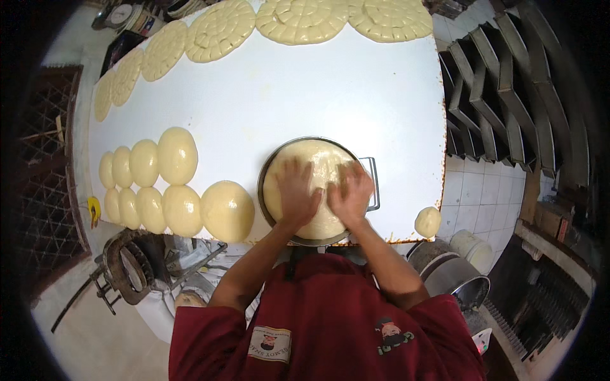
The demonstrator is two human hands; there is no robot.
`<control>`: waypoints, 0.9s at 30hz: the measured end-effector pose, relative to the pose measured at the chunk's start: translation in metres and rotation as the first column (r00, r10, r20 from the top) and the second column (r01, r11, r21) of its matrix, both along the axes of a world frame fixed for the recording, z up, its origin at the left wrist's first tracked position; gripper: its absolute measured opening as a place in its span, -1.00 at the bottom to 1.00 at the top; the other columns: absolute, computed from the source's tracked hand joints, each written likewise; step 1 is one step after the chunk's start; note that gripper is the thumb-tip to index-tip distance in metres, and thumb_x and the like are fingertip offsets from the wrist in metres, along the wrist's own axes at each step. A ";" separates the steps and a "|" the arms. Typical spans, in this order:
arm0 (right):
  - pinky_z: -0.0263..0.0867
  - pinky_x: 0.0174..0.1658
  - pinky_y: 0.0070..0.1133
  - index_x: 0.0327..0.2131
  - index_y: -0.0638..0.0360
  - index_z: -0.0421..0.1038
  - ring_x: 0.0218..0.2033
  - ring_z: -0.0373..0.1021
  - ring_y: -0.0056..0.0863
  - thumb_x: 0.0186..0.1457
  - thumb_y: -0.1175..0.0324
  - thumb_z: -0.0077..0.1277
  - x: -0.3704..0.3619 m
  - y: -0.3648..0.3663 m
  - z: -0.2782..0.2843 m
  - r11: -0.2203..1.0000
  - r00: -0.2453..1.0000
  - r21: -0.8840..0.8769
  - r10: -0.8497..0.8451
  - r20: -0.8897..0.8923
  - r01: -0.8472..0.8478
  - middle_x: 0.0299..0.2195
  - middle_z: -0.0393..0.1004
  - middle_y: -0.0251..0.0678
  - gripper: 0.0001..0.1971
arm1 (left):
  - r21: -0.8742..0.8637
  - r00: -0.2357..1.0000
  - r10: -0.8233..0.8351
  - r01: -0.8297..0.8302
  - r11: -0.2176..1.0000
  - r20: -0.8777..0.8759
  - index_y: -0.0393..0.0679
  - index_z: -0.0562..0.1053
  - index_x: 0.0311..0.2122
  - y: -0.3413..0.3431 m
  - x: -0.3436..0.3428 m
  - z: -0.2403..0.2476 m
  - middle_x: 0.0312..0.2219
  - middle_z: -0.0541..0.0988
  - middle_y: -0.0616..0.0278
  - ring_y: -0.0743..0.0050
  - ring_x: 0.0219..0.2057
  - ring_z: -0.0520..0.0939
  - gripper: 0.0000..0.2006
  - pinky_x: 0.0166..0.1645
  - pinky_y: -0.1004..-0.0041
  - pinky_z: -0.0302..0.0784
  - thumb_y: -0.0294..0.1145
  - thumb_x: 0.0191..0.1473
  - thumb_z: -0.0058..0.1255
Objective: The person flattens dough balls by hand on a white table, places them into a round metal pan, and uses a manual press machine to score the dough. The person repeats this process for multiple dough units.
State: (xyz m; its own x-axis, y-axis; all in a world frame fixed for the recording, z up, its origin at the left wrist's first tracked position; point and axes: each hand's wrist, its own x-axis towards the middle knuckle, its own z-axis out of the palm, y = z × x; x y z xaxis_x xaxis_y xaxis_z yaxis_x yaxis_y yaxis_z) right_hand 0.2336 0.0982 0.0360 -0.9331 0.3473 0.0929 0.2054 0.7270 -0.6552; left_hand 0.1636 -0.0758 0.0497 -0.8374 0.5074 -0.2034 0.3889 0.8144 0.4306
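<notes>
A round metal pan with a handle on its right side sits at the table's near edge. Pale, glossy dough fills most of it. My left hand presses on the left half of the dough, its fingers spread and slightly blurred. On the right half lies my right hand, also spread, its fingertips against the dough. Neither hand grips anything. Just left of the pan rests a smooth dough ball.
More dough balls stand in two rows at the left. Scored flat dough rounds line the white table's far edge. A small dough piece sits at the near right corner. Metal trays are stacked beyond the right edge; pots stand below.
</notes>
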 end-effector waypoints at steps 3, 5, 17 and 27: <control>0.26 0.19 -0.07 0.23 0.33 0.35 0.12 0.36 0.12 0.27 0.21 0.14 -0.006 0.043 -0.010 0.961 0.954 0.010 -0.273 -0.121 0.276 0.11 0.39 0.18 -0.44 | 0.031 0.984 -0.159 0.162 0.986 -0.076 -0.08 0.10 0.56 0.017 0.020 -0.013 0.54 -0.03 -0.27 -0.47 0.54 -0.05 -0.09 0.47 -0.52 -0.17 0.14 0.24 0.11; 0.35 0.13 -0.14 0.22 0.41 0.34 0.03 0.42 0.13 0.39 0.19 0.03 -0.002 0.063 -0.018 0.946 0.966 -0.197 -0.256 0.029 0.257 0.07 0.43 0.20 -0.49 | -0.024 0.973 -0.215 0.214 0.976 -0.079 -0.03 0.07 0.58 0.016 0.030 -0.015 0.55 -0.03 -0.23 -0.47 0.54 -0.04 -0.03 0.45 -0.55 -0.11 0.22 0.21 0.12; 0.44 -0.12 -0.05 -0.03 0.43 0.36 -0.19 0.55 0.33 0.48 -0.01 -0.07 0.068 0.035 -0.012 0.881 0.865 -0.167 -0.371 0.337 0.443 -0.26 0.60 0.32 -0.48 | 0.077 0.854 -0.516 0.520 0.851 -0.064 0.12 0.09 0.58 -0.017 0.049 -0.008 0.56 0.01 -0.13 -0.34 0.55 -0.01 -0.17 0.54 -0.39 -0.16 0.17 0.32 0.01; 0.45 0.08 -0.33 0.02 0.37 0.37 -0.06 0.56 -0.16 0.43 -0.20 -0.03 0.246 -0.028 -0.041 0.532 0.673 -0.414 -0.552 0.492 0.739 -0.10 0.56 0.05 -0.36 | 0.503 0.699 0.442 -0.714 0.487 0.563 -0.26 0.51 0.01 -0.175 0.117 -0.031 -0.27 0.54 0.22 0.34 -0.18 0.57 -0.77 -0.06 0.42 0.52 -0.38 0.35 0.16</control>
State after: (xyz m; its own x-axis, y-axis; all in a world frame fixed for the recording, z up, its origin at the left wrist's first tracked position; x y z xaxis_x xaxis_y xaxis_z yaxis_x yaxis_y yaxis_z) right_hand 0.4794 0.0706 -0.0052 -0.3748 0.7598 -0.5312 0.6969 -0.1471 -0.7020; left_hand 0.2808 -0.2505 0.0190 -0.9366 0.0303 -0.3491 -0.3317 0.2444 0.9112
